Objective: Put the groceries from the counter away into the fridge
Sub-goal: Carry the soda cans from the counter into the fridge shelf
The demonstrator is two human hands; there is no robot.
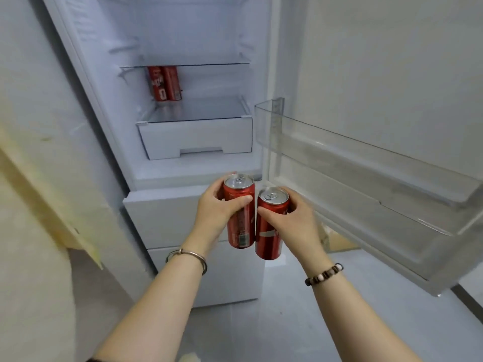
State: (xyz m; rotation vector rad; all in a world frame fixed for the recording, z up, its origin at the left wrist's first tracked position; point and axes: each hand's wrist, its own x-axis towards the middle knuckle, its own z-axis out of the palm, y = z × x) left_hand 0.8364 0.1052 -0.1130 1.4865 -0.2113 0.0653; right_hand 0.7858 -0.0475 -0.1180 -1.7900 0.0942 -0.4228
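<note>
Two red cans, left can (239, 210) gripped by left hand (218, 207), right can (270, 223) by right hand (290, 218), upright before open fridge (156, 27); best lifted level onto shelf (203, 111) beside stored cans (165, 83).

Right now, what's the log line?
left hand: holds left can | right hand: holds right can | fridge: open | shelf: two red cans | status: neither held can inside yet

Home kitchen, apparently: open white fridge (167, 220) with glass shelves (203, 111), clear door bin (366, 163), grey floor (300, 322).
</note>
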